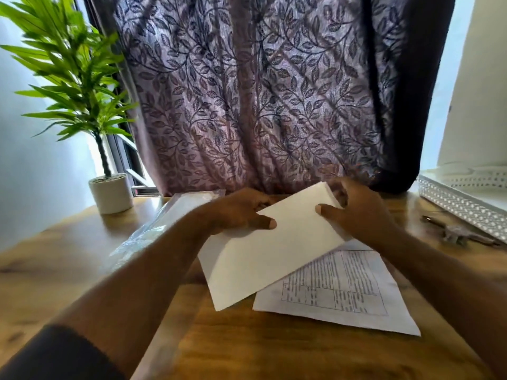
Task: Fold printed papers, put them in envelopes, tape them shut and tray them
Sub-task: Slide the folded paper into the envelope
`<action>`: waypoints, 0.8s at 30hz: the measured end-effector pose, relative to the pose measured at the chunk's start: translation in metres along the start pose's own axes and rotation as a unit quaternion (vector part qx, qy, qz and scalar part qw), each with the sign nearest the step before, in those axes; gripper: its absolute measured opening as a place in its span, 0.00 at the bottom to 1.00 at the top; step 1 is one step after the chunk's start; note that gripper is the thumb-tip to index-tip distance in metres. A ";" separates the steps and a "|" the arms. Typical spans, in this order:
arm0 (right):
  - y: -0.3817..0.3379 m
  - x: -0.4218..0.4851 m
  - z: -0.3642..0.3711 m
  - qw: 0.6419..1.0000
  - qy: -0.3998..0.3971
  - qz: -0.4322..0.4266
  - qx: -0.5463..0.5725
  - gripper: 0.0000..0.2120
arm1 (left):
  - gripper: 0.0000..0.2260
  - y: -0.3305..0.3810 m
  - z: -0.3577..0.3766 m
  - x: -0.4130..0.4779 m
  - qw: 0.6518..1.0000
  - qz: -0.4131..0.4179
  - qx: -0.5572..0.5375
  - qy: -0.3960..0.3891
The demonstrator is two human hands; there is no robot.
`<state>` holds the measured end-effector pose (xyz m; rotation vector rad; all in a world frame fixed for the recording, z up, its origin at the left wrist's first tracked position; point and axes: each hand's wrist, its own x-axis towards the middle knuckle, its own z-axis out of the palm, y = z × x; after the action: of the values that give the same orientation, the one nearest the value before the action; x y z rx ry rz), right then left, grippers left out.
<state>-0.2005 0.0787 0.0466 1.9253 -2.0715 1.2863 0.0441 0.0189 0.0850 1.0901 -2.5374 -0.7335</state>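
A white envelope [271, 242] is held tilted above the wooden table [247, 349], its far corner raised toward the curtain. My left hand [241, 212] grips its upper left edge, thumb on top. My right hand [354, 212] grips the upper right end, thumb pressed on the face and fingers curled behind. Under the envelope lies a printed paper [345, 292] with a table of text, flat on the wood. Whether anything is inside the envelope is hidden.
A clear plastic packet [153, 229] lies at the left behind my left arm. A potted green plant [109, 192] stands at the back left. A white perforated tray [463, 207] sits at the right edge with a dark pen-like object [452, 231] beside it. A leaf-patterned curtain [260, 91] hangs behind.
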 end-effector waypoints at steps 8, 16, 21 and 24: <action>0.028 0.006 -0.004 0.977 -0.057 0.079 0.192 0.08 | 0.06 -0.021 0.012 0.028 0.984 -0.001 0.158 0.078; 0.030 0.006 -0.007 0.910 -0.098 0.154 0.372 0.13 | 0.12 -0.030 0.044 0.051 0.964 0.028 0.109 0.240; 0.034 0.003 -0.006 0.921 -0.136 0.127 0.343 0.24 | 0.17 -0.038 0.044 0.050 0.954 0.046 0.075 0.286; 0.034 0.001 -0.005 0.920 -0.154 0.118 0.340 0.27 | 0.15 -0.039 0.045 0.048 0.955 0.054 0.093 0.275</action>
<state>-0.2316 0.0773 0.0322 2.3013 -2.2491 2.1113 0.0146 -0.0241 0.0294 1.0229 -2.1824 -0.1277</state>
